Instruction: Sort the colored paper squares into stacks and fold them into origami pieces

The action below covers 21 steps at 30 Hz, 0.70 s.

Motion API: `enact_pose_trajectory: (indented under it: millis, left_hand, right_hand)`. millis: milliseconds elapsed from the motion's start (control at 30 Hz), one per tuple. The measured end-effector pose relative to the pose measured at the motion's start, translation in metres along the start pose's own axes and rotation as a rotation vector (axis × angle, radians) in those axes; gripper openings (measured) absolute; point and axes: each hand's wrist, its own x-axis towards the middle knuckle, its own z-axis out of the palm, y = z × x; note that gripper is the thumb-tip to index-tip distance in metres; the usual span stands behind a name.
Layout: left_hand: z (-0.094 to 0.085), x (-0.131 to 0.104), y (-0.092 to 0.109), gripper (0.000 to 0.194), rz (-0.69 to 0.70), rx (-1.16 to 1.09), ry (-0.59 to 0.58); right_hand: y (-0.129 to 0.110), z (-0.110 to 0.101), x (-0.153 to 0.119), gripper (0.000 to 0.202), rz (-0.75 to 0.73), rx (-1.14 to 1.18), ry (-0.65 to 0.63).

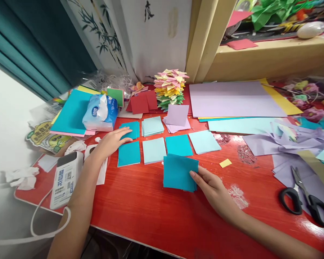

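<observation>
Right hand (212, 185) pinches teal squares (179, 172), half-open left hand (111, 143) touches a teal stack (135, 128), tissue pack (92, 117) and scissors (301, 182) flanking.

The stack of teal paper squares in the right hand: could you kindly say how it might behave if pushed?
The stack of teal paper squares seems fairly stiff, since it holds nearly flat with the right hand gripping one side. Its uneven edges suggest the squares may slide apart. Looking thin, it is probably light.

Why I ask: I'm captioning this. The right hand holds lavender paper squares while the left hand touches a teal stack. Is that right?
One slip: the head view shows the right hand holding teal paper squares, not lavender. The left hand does touch a teal stack.
</observation>
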Motion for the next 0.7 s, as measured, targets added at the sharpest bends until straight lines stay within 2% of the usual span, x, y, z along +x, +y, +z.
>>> enact_pose_trajectory:
  millis: [367,700]
  left_hand:
    - [-0.0002,-0.001,-0.0019,0.044,-0.003,-0.045,0.006]
    - [0.0005,-0.0006,-0.0034,0.041,0.004,-0.063,0.01]
  right_hand:
    - [0.0,0.0,-0.0009,0.026,0.012,0.046,-0.075]
    - [0.0,0.0002,-0.0003,0.025,0.001,0.015,-0.053]
